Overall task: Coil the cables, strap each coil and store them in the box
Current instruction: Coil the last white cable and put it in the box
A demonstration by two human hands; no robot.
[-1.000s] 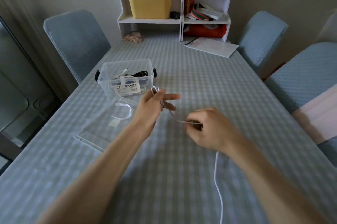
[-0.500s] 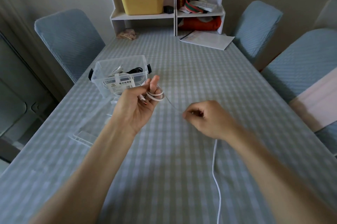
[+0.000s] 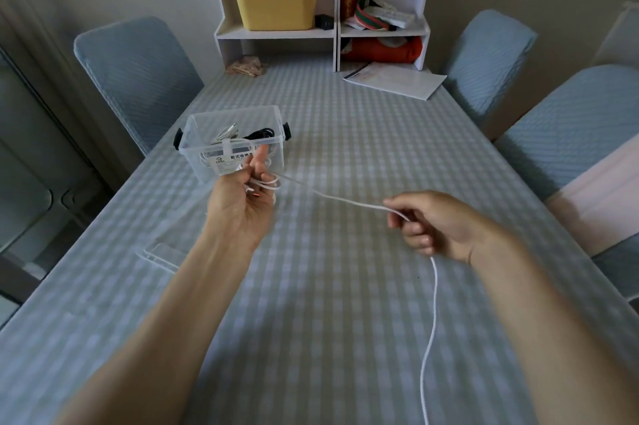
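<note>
We see a thin white braided cable (image 3: 432,317) rising from the table's near edge into our right hand (image 3: 436,224), which pinches it; it stretches taut to our left hand (image 3: 246,199), looped round curled fingers, before the clear plastic box (image 3: 232,146) of strapped coils toward the left edge

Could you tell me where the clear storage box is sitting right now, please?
In the head view, the clear storage box stands open on the checked table, left of centre, just beyond the left hand, with its lid lying nearer the person.
</note>
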